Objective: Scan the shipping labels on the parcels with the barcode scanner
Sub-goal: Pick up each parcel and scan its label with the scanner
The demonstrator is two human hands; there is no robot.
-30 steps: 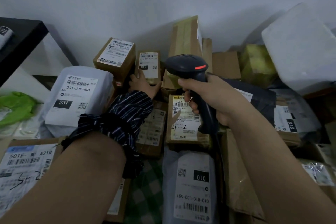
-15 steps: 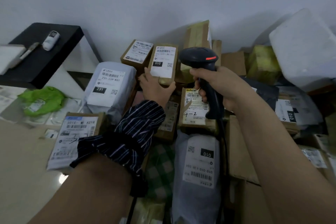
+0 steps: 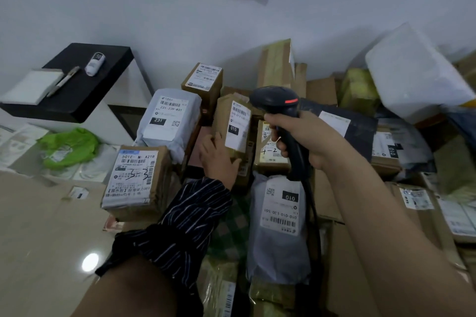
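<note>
1. The left hand's fingers [image 3: 210, 143] curl round the lower left edge of a small brown parcel [image 3: 226, 113], with the thumb pressed on its near bottom corner. The left hand [image 3: 219, 159] is clearly gripping it, and a dark striped sleeve [image 3: 188, 224] is bunched at the wrist.
2. The right hand's fingers [image 3: 277, 137] are clenched round the handle of a black barcode scanner [image 3: 279, 107]. The forefinger lies at the trigger; whether it is pressing cannot be told. The right hand [image 3: 313, 136] holds the scanner upright, and its cable hangs down.
3. The parcel is propped up on its near end, its long axis running up and away from the person. Its white shipping label [image 3: 238, 126] faces the camera, with the barcode at the far end and a black "010" block below.
4. The relation that matters: the label lies just left of the scanner's head and a little below it, and the scanner's nose points away and leftward. The right hand is nearer the barcode, while the left hand holds the opposite, near end. The beam probably needs swinging left and down, or the parcel needs tilting toward it.
5. Other labelled parcels are heaped around:
   - a grey bag marked "231" [image 3: 170, 121], to the left
   - a box marked "501E" [image 3: 134, 180], nearer
   - a white bag [image 3: 279, 216], below the scanner
</note>
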